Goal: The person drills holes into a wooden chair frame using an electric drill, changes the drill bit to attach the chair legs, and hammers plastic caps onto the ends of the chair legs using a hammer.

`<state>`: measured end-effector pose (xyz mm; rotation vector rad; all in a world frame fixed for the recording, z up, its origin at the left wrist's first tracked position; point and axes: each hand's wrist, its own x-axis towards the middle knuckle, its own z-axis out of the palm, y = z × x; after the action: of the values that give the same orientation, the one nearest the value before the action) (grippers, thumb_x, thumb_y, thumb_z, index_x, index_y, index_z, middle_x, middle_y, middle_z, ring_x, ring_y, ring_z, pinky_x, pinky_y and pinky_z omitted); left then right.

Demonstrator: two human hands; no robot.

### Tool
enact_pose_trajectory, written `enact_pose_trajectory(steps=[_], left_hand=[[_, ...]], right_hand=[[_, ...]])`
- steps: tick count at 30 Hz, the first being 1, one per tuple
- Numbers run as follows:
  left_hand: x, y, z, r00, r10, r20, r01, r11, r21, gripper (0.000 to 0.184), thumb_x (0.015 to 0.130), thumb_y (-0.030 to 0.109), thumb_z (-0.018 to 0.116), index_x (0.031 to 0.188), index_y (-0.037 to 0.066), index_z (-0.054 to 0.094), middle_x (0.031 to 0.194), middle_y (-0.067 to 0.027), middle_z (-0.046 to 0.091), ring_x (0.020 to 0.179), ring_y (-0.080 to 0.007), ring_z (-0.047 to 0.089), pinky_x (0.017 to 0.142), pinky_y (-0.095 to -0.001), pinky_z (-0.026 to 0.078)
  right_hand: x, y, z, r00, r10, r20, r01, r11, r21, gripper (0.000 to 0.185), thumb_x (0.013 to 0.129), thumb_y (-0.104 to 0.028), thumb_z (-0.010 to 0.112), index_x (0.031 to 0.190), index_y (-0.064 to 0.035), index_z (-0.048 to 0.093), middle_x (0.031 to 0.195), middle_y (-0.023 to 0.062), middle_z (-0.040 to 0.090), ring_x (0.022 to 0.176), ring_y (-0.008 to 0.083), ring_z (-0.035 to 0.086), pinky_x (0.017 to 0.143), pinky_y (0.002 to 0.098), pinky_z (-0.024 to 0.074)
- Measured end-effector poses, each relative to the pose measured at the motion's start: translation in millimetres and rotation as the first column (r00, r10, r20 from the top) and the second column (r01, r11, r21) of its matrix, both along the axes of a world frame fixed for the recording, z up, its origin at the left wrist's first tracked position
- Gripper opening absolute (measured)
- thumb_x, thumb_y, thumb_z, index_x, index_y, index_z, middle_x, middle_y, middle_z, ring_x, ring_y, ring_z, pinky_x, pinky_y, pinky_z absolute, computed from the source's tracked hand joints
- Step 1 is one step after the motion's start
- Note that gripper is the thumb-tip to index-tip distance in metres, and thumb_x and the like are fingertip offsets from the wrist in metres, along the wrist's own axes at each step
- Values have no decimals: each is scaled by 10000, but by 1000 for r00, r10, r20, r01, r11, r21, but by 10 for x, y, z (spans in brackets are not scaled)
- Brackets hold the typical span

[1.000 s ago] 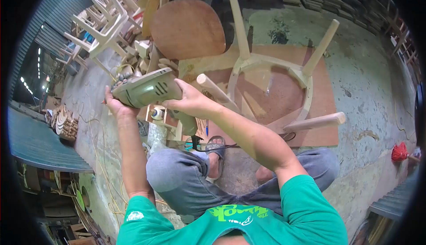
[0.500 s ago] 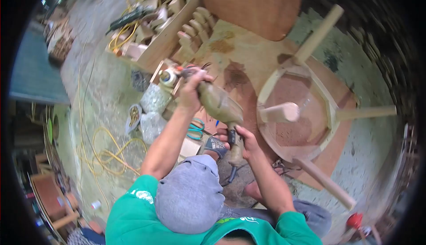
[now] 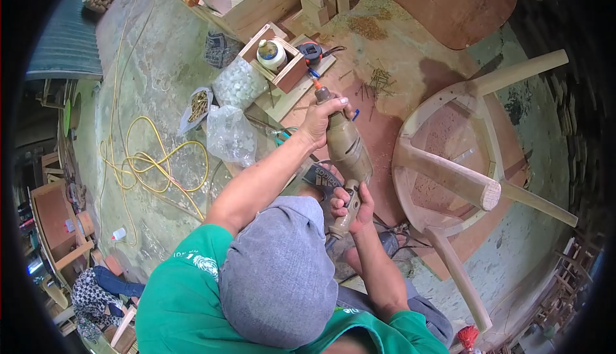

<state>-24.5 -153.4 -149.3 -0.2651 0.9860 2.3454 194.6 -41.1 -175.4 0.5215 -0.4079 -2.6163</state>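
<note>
fingers of the left hand wrapped the drill near its nose, those of the right hand its handle; swung from leftward to forward, it hung beside the upturned frame, seemingly repositioned, not drilling.

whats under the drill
Seen from above, the reddish-brown board shows beside the drill, and a dark sandal strap near its rear end. What lies directly beneath is covered by the drill itself and the left hand and right hand gripping it.
</note>
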Motion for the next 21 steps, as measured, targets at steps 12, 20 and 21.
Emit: enact_pose_trajectory(steps=[12, 20, 21], left_hand=[[162, 46, -492, 989, 8, 148, 2, 998, -63, 240, 832, 273, 709, 898, 67, 604, 819, -95, 644, 772, -197, 626, 732, -360, 529], [190, 60, -514, 962, 57, 267, -18, 989, -145, 219, 818, 255, 725, 843, 59, 632, 773, -79, 656, 708, -168, 624, 670, -336, 509], [173, 66, -541, 956, 93, 278, -47, 985, -168, 211, 819, 246, 724, 836, 60, 626, 763, -78, 654, 681, -170, 619, 644, -336, 508]], right_hand=[[71, 123, 80, 994, -98, 39, 96, 994, 42, 762, 977, -428, 516, 1549, -120, 117, 1588, 171, 213, 1230, 422, 526, 645, 320, 547], [86, 101, 109, 989, -142, 46, 144, 989, -35, 713, 990, -373, 511, 1553, -166, 125, 1610, 118, 173, 1092, 397, 609, 610, 315, 542], [81, 97, 103, 987, -146, 60, 149, 987, -53, 703, 992, -369, 508, 1550, -160, 134, 1609, 116, 175, 1075, 390, 615, 607, 314, 539]])
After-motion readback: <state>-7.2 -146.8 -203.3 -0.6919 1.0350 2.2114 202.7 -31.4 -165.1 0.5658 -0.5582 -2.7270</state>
